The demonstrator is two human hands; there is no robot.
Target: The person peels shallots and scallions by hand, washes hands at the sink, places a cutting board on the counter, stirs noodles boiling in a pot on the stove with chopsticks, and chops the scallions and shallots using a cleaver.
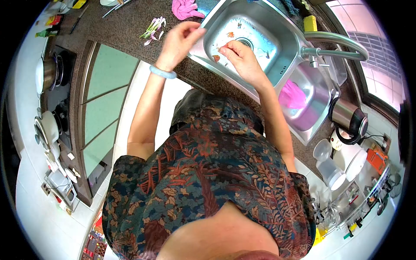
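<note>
My left hand (181,42), with a pale bracelet (163,72) on its wrist, is closed at the sink's near left rim. Its fingers are curled toward the thumb, and anything between them is too small to tell. Over the left basin (271,30), my right hand (242,60) is closed in a pinch. What it pinches cannot be made out. Small brown scraps (216,57) lie in the basin below, around the drain (245,42). Thin white and purple stalks with green parts (152,30) lie on the dark counter (130,32), left of my left hand.
A pink cloth (185,8) lies beside the sink. The curved faucet (338,39) and a yellow sponge (310,23) are at its back edge. Something pink (293,95) sits in the second basin. A kettle (346,116) stands right; pots (48,73) are far left.
</note>
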